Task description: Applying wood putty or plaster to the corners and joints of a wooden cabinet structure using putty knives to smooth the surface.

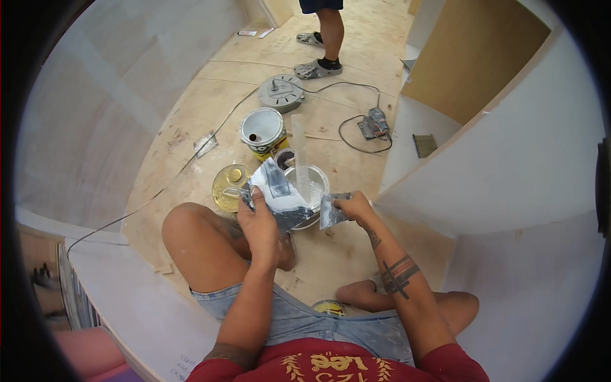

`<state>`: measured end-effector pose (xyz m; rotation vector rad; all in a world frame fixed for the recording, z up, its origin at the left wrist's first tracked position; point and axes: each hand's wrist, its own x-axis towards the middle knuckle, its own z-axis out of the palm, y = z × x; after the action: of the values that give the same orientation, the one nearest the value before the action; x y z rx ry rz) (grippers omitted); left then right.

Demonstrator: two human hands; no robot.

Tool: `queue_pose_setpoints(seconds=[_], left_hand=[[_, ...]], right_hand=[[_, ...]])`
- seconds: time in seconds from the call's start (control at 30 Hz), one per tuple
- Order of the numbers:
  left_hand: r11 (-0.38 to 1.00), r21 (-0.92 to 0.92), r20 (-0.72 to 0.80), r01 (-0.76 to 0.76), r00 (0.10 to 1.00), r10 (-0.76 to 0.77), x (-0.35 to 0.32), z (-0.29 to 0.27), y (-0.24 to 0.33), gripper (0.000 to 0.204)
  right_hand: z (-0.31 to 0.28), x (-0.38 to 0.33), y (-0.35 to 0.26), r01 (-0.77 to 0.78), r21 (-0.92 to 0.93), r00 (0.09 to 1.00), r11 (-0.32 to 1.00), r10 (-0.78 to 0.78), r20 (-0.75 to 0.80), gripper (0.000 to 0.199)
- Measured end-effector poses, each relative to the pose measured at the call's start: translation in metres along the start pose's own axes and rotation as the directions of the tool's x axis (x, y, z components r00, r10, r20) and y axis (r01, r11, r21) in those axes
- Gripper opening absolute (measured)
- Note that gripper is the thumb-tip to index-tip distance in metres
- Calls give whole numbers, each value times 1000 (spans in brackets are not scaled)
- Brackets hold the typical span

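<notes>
My left hand (259, 224) grips a flat filler board (294, 218), a thin metal-looking sheet smeared with white and grey putty, thumb on top. In my right hand (356, 206) is a broad putty knife (330, 211), its putty-coated blade pointing left, just right of the board and apart from it. Beneath and behind the board stands an open tub (323, 180) of whitish paste, partly hidden by it. A pale flat stick (298, 137) rises out of the tub. A small dark-filled can (286, 156) sits behind the board.
A yellow tin (263, 130) and a gold round lid (226, 189) stand nearby. Beyond them are a grey cable reel (280, 95) and a corded sander (375, 123). Another person's leg (330, 35) is at the far end. White panels (509, 159) flank the wooden floor.
</notes>
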<state>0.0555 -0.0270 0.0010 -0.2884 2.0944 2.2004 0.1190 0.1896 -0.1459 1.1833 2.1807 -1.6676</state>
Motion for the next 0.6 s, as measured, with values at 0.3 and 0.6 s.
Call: queue_pose_setpoints(seconds=[0.3,0.6], left_hand=[[966,204,267,-156,959,99,-16,18,-24,37],[946,86,774,311,577,-260,-80,43,-127,55]], right_hand=[[-48,-125,-7,385,-57,902,921,-389,-187,28],[-11,-178,23,532,-269,725,803,-596,-346,27]])
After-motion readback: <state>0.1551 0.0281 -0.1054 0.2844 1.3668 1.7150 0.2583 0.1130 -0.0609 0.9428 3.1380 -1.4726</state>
